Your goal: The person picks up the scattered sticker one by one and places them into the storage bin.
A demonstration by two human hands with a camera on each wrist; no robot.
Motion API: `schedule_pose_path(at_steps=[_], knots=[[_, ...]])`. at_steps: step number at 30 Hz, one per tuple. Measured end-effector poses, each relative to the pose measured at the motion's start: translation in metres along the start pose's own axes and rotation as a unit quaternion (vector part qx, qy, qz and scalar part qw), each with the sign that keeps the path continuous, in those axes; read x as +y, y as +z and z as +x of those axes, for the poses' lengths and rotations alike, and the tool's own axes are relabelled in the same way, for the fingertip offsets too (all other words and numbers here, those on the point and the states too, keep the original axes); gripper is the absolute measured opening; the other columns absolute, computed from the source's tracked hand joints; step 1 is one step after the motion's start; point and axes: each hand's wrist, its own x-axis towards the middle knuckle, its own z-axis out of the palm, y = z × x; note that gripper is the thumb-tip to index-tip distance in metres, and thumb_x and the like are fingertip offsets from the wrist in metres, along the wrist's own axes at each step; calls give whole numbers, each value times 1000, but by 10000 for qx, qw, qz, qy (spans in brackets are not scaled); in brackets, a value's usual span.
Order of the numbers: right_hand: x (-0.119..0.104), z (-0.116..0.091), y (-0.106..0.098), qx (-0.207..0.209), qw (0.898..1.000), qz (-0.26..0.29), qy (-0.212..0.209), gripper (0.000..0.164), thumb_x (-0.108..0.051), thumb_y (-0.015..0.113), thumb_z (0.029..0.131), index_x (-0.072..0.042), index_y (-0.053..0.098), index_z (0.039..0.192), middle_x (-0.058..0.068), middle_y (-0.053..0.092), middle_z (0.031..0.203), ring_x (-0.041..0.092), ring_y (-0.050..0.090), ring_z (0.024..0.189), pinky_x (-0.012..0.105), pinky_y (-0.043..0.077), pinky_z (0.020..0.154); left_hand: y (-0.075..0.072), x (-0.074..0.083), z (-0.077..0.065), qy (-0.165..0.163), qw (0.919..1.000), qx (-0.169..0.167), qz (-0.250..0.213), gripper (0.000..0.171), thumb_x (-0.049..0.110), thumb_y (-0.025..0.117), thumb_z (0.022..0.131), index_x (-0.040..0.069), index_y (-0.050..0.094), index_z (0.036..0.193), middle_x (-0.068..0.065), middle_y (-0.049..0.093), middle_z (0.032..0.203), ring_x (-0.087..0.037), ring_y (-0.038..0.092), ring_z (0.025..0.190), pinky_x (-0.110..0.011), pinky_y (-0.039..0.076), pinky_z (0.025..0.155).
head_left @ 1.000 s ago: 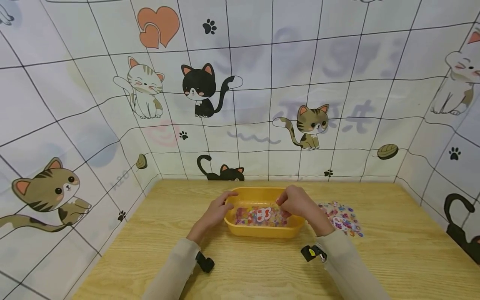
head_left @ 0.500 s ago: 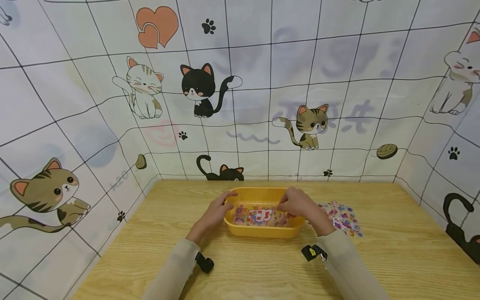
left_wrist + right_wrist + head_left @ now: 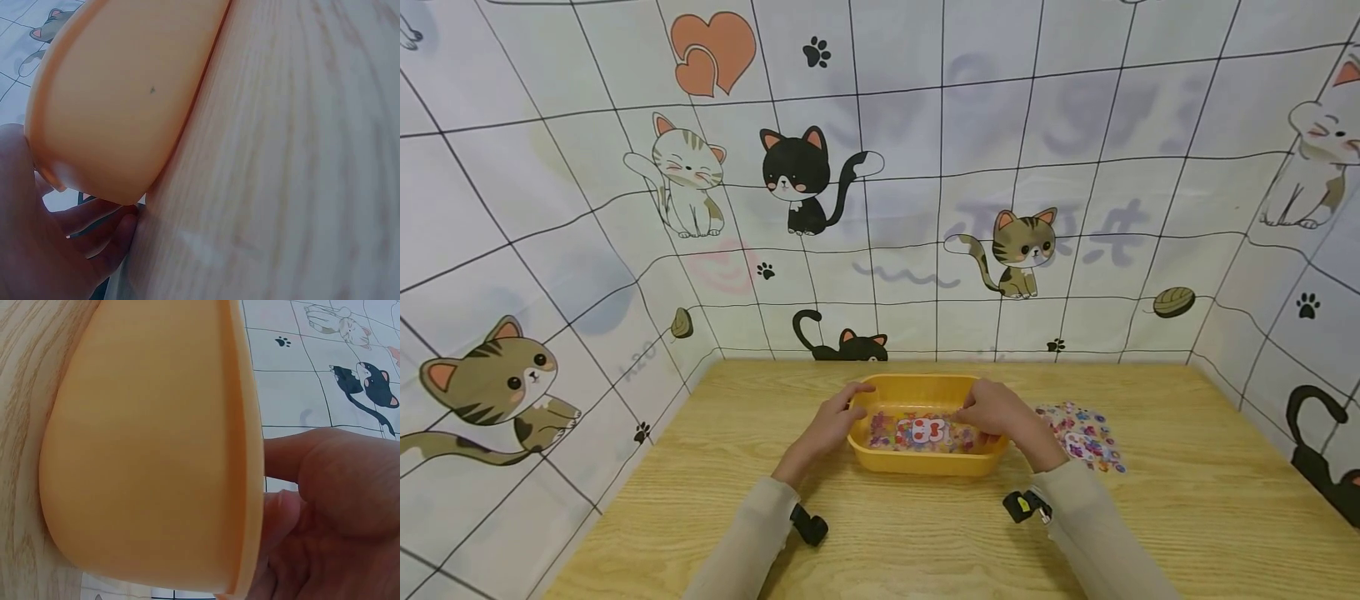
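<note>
A yellow plastic basin [image 3: 917, 464] stands on the wooden table. In it lies a layer of small colourful pieces [image 3: 891, 431] with a white cat-face piece with a red bow [image 3: 925, 431] on top. My left hand [image 3: 833, 421] grips the basin's left rim, thumb over the edge; the left wrist view shows its fingers against the outer wall [image 3: 106, 125]. Over the right rim reaches my right hand [image 3: 1000, 408], fingers bent, tips inside above the colourful pieces. The wall hides those fingertips in the right wrist view, and I cannot tell whether they pinch anything.
Right of the basin, flat on the table [image 3: 940, 542], lies a patch of similar colourful pieces [image 3: 1090, 433] with a white figure among them. A white grid wall covering [image 3: 910, 208] printed with cats rises behind and at both sides.
My right hand, which had a small reddish speck at its fingertips, has shifted slightly right and the speck no longer shows. My left hand stays on the rim.
</note>
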Motion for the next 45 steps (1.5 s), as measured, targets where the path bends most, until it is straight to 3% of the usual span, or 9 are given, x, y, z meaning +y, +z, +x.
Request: schedule_pose_path(at_steps=[8, 15, 23, 26, 29, 33, 38, 45], knots=[[5, 5, 6, 85, 9999, 150, 15, 46, -25, 68, 98, -5, 60, 58, 17, 69, 57, 21, 65, 46, 30, 52, 46, 0, 0, 1, 16, 10000, -27, 42, 44, 14, 50, 100, 18, 57, 143, -11, 45, 162, -40, 35, 154, -58, 33, 123], [5, 7, 8, 86, 9998, 109, 119, 44, -26, 69, 98, -2, 64, 61, 14, 62, 52, 18, 63, 45, 30, 53, 47, -1, 0, 0, 34, 10000, -21, 35, 43, 14, 50, 101, 19, 57, 143, -9, 46, 161, -38, 34, 154, -57, 32, 124], [3, 4, 7, 168, 9996, 60, 221, 44, -23, 66, 99, -2, 63, 61, 19, 68, 60, 23, 68, 50, 30, 55, 49, 0, 1, 0, 26, 10000, -17, 43, 43, 15, 50, 101, 20, 58, 143, -9, 45, 162, -37, 35, 154, -58, 33, 123], [2, 3, 4, 196, 9997, 15, 155, 39, -23, 65, 100, 2, 72, 70, 19, 69, 62, 26, 70, 53, 30, 56, 50, 0, 1, 0, -18, 10000, -30, 37, 43, 15, 50, 101, 21, 57, 143, -8, 44, 163, -36, 34, 155, -57, 31, 124], [2, 1, -3, 225, 9997, 89, 47, 33, -23, 64, 101, 4, 78, 89, 18, 73, 70, 25, 72, 56, 32, 58, 55, -1, 1, 0, -24, 10000, -42, 18, 43, 15, 50, 101, 20, 57, 143, -9, 44, 163, -36, 34, 155, -58, 32, 124], [4, -2, -16, 243, 9989, 356, -179, 32, -23, 62, 102, 6, 77, 106, 17, 76, 85, 22, 72, 60, 33, 60, 62, -1, 1, 1, 0, 10000, -53, 26, 43, 16, 50, 101, 21, 57, 143, -9, 45, 162, -36, 36, 154, -58, 33, 123], [9, -8, -35, 342, 9970, 509, -476, 32, -22, 61, 103, 6, 75, 110, 18, 75, 94, 24, 74, 67, 33, 62, 63, -1, 1, 2, -14, 10000, -52, 32, 44, 16, 50, 101, 21, 57, 143, -8, 45, 162, -37, 35, 154, -58, 32, 124], [15, -21, -60, 553, 9956, 647, -392, 38, -25, 59, 104, 7, 69, 123, 24, 71, 110, 19, 74, 73, 38, 64, 70, -1, 2, 1, -29, 10000, -44, 2, 44, 15, 50, 101, 20, 57, 144, -9, 44, 163, -36, 35, 154, -57, 32, 124]])
